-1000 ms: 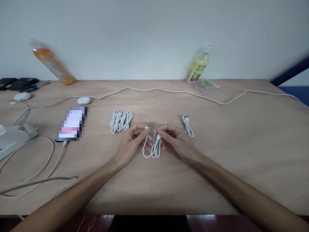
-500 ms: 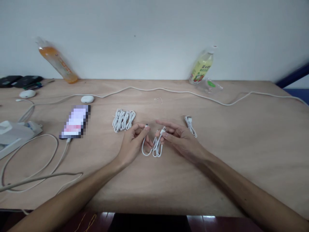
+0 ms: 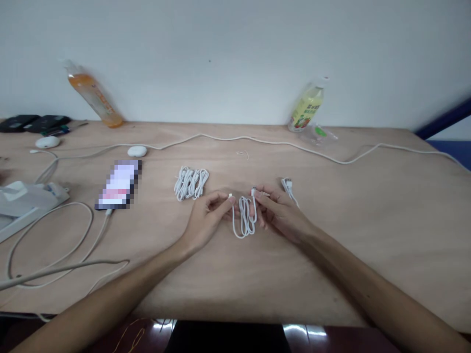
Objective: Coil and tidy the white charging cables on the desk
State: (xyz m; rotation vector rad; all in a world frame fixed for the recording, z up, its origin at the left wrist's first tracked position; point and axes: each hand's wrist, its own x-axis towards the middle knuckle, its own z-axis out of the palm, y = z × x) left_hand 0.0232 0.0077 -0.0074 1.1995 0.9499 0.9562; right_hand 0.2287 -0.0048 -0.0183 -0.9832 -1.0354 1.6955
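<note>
A short white cable (image 3: pixel 245 219), folded into several loops, hangs between my two hands over the middle of the wooden table (image 3: pixel 331 255). My left hand (image 3: pixel 208 215) pinches one plug end between thumb and forefinger. My right hand (image 3: pixel 275 213) pinches the other plug end and steadies the loops. A bundle of coiled white cables (image 3: pixel 190 182) lies just left and behind my left hand. Another folded white cable (image 3: pixel 289 189) lies right beside my right hand's fingers.
A phone (image 3: pixel 119 185) on a charging lead lies at left, with white earbud cases (image 3: pixel 137 151) behind it. A long white cord (image 3: pixel 257 141) crosses the table's back. An orange bottle (image 3: pixel 93 100) and a yellow bottle (image 3: pixel 307 108) lean by the wall. A white device (image 3: pixel 25 201) sits far left.
My hands have closed in toward each other and shifted slightly right. The cable's loops are now gathered tighter between them, with both plug ends near the top.
</note>
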